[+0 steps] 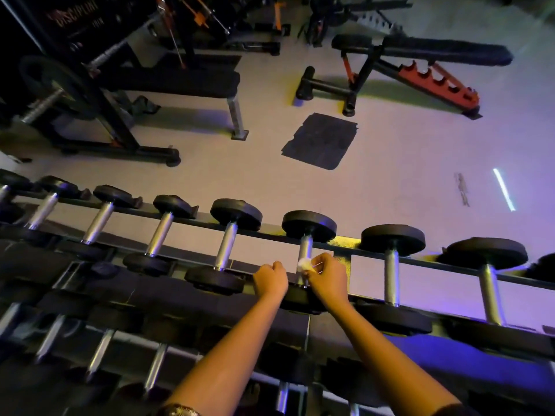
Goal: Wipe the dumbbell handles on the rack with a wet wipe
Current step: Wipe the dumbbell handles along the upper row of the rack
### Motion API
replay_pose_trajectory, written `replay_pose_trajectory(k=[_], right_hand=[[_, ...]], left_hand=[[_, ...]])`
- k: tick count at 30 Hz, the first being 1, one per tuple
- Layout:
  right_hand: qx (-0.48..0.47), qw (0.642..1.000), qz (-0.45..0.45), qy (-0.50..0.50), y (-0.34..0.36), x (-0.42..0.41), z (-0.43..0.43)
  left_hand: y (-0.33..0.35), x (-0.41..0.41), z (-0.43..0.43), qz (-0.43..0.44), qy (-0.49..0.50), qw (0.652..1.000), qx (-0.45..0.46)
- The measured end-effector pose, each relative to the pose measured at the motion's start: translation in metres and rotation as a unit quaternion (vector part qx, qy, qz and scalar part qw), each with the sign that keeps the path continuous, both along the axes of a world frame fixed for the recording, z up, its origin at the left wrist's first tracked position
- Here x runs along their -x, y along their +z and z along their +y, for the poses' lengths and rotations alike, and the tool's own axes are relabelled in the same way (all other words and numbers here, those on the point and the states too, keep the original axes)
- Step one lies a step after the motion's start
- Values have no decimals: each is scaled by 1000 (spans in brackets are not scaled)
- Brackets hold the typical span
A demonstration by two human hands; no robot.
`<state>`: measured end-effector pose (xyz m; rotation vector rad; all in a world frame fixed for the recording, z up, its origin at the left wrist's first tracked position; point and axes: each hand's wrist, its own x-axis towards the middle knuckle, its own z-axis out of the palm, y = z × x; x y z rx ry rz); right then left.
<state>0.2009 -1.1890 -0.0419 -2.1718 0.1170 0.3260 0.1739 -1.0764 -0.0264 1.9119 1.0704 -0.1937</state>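
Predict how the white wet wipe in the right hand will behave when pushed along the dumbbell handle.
The wet wipe sits bunched in the right hand, so it is probably limp and will crumple rather than slide flat. It looks small and light. Against the smooth metal dumbbell handle it should glide easily.

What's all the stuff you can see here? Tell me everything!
dumbbells: at least seven on the top shelf and more below, black ends with silver handles, lined up on the rack
rack: one, black, across the front
wet wipe: one, white, against a silver handle
flat bench: one, black, far left
adjustable bench: one, black with red frame, far right
floor mat: one, dark, mid floor
left hand: one, curled, at the rack's near edge
right hand: one, pinches the wet wipe
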Motion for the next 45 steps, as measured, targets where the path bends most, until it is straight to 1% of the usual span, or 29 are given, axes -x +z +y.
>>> replay_pose_trajectory(k=[3,6,9,13,16,18,20,22,23,25,29,31,34,36,39,40,42,45], right_hand=[[20,999,28,13,-21,1,-7],[-4,999,34,5,-29,0,-8],[-29,999,11,-24,-28,-14,-3],[-61,995,-21,-81,-19,-47,10],[-53,996,-16,-72,-15,-55,11],[-34,999,10,-38,-14,-46,7],[-15,998,60,7,-18,-28,0],[-7,995,98,25,-21,-10,-6],[-7,995,99,23,-23,-5,-7],[-14,996,93,-7,-22,-11,-6],[-50,995,31,-85,-18,-48,7],[-66,992,18,-102,-15,-62,10],[-57,995,15,-74,-16,-62,7],[-42,997,50,-34,-23,-48,1],[-22,991,129,35,-34,-19,-10],[-12,990,133,46,-35,-13,-12],[-4,993,115,35,-33,-14,-11],[-37,997,57,-44,-26,-39,-3]], left_hand=[[-13,-13,-17,41,56,998,8],[-23,-17,-21,18,136,991,-4],[-21,-19,-22,1,165,986,-18],[-19,-20,-20,14,167,986,-13],[-23,-20,-18,21,172,985,-6],[-25,-21,-18,25,170,985,-1],[-24,-20,-19,22,166,986,2],[-23,-20,-19,16,164,986,4],[-23,-20,-19,15,160,987,4],[-23,-21,-19,17,157,987,5],[-19,-22,-20,28,150,988,-1],[-20,-21,-20,31,147,989,-4],[-22,-21,-19,45,135,990,-4],[-23,-21,-18,54,127,990,-7],[-22,-22,-18,57,120,991,-10],[-22,-22,-18,59,118,991,-12],[-22,-23,-17,65,119,991,-14],[-23,-23,-18,68,118,991,-7]])
